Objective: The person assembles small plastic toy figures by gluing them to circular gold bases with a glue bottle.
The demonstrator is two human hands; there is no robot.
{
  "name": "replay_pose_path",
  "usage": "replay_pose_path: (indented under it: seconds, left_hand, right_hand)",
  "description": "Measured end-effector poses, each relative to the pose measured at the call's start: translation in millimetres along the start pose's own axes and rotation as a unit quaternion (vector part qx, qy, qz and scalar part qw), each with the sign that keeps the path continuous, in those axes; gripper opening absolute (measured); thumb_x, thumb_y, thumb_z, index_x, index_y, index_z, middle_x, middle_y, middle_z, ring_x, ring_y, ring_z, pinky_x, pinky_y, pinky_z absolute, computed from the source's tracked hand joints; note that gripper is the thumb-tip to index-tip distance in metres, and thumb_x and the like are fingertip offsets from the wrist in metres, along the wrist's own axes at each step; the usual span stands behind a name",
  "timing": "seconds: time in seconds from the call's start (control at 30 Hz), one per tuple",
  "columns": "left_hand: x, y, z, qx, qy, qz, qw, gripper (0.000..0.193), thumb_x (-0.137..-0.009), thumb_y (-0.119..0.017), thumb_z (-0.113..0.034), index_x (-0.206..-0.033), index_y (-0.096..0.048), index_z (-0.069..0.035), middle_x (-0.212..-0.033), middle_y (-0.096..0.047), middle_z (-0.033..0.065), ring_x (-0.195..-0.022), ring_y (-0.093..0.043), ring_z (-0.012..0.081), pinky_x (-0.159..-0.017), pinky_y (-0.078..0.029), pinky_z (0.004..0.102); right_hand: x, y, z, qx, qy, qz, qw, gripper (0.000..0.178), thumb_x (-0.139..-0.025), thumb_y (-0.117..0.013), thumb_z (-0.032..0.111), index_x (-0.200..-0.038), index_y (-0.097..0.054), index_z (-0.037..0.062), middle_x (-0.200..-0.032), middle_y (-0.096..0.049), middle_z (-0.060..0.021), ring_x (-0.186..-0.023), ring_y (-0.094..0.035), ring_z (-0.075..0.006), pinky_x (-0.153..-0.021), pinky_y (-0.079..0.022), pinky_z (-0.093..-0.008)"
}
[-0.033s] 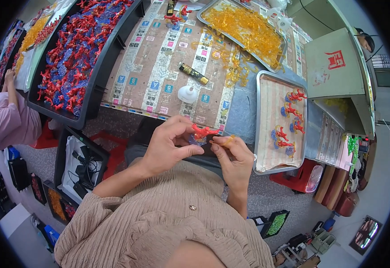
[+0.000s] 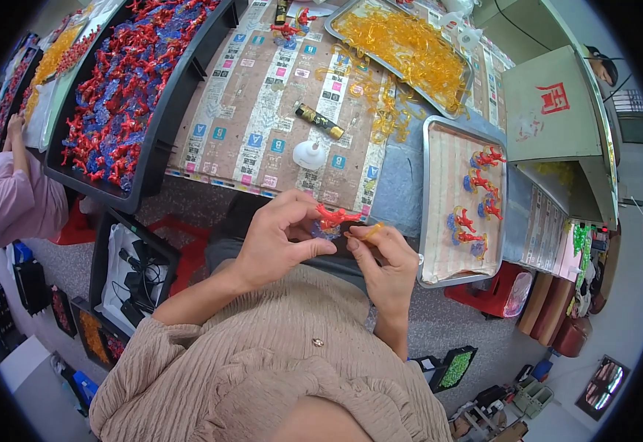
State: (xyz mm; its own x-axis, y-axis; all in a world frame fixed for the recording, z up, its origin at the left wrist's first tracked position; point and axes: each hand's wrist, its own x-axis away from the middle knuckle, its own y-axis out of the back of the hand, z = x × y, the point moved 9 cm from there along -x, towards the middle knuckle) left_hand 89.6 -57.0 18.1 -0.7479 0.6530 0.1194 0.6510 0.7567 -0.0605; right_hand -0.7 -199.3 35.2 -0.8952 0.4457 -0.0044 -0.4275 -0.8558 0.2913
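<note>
My left hand (image 2: 277, 239) pinches a small red plastic figure (image 2: 334, 216) with a bit of blue under it, held just in front of my chest at the table's near edge. Thumb and forefinger of my right hand (image 2: 384, 258) grip a small translucent orange piece (image 2: 371, 231), which nearly touches the figure's right end. Right of my hands, a metal tray (image 2: 439, 272) carries several assembled red, blue and orange figures (image 2: 476, 199).
A metal tray of orange pieces (image 2: 402, 44) sits at the back, with loose orange pieces (image 2: 380, 110) spilled beside it. A black bin of red and blue parts (image 2: 123, 81) stands left. A white cone (image 2: 309, 153) and dark tube (image 2: 319, 120) lie on the cardboard. A person in pink (image 2: 12, 199) sits far left.
</note>
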Motion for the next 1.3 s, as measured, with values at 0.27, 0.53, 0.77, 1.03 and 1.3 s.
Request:
replay_pose_path:
  seconds: [0.27, 0.53, 0.77, 1.03, 1.3]
  left_hand:
    - [0.1, -0.6, -4.1, -0.031, -0.002, -0.001, 1.000, 0.036, -0.069, -0.079, 0.003, -0.102, -0.066, 0.002, -0.104, -0.053, 0.0052, -0.088, -0.059, 0.0098, -0.073, -0.054, 0.0215]
    - [0.1, -2.3, -3.9, -0.048, -0.008, 0.001, 0.999, 0.038, -0.067, -0.082, -0.002, -0.101, -0.066, 0.002, -0.104, -0.055, 0.0066, -0.088, -0.060, 0.0113, -0.072, -0.054, 0.0226]
    - [1.2, -2.5, -23.5, -0.114, -0.079, -0.011, 0.990, 0.034, -0.067, -0.080, 0.000, -0.096, -0.062, 0.005, -0.097, -0.054, 0.0071, -0.077, -0.062, 0.0117, -0.066, -0.056, 0.0229]
    - [-0.3, -1.1, -11.4, -0.031, -0.045, -0.009, 0.998, 0.034, -0.067, -0.081, 0.000, -0.096, -0.063, 0.005, -0.096, -0.053, 0.0066, -0.080, -0.062, 0.0114, -0.068, -0.056, 0.0222]
    - [-1.2, -7.6, 4.8, 0.035, 0.024, 0.038, 0.998, 0.036, -0.069, -0.080, 0.001, -0.100, -0.063, 0.006, -0.098, -0.051, 0.0060, -0.083, -0.062, 0.0106, -0.070, -0.056, 0.0207]
  right_hand:
    - [-0.5, -0.9, 4.4, 0.040, -0.011, 0.008, 0.999, 0.013, -0.076, -0.072, -0.003, -0.086, -0.064, -0.0032, -0.087, -0.065, -0.0094, -0.072, -0.067, -0.0137, -0.064, -0.054, -0.0245]
    - [-1.7, -5.1, 19.1, 0.101, 0.043, 0.028, 0.994, 0.016, -0.073, -0.071, -0.005, -0.088, -0.066, -0.0021, -0.088, -0.065, -0.0099, -0.071, -0.067, -0.0146, -0.063, -0.054, -0.0247]
    - [-2.0, -5.3, 23.2, 0.101, 0.075, 0.033, 0.991, 0.016, -0.075, -0.072, -0.004, -0.090, -0.066, -0.0010, -0.088, -0.065, -0.0110, -0.076, -0.066, -0.0191, -0.065, -0.053, -0.0276]
    - [1.0, -4.9, 29.0, 0.108, 0.147, 0.010, 0.983, 0.016, -0.074, -0.074, -0.002, -0.089, -0.067, -0.0013, -0.084, -0.066, -0.0130, -0.077, -0.065, -0.0226, -0.067, -0.051, -0.0292]
    - [2.7, -12.0, 34.3, 0.133, 0.211, 0.037, 0.968, 0.018, -0.073, -0.072, -0.004, -0.090, -0.067, 0.0012, -0.084, -0.065, -0.0118, -0.075, -0.064, -0.0242, -0.064, -0.052, -0.0304]
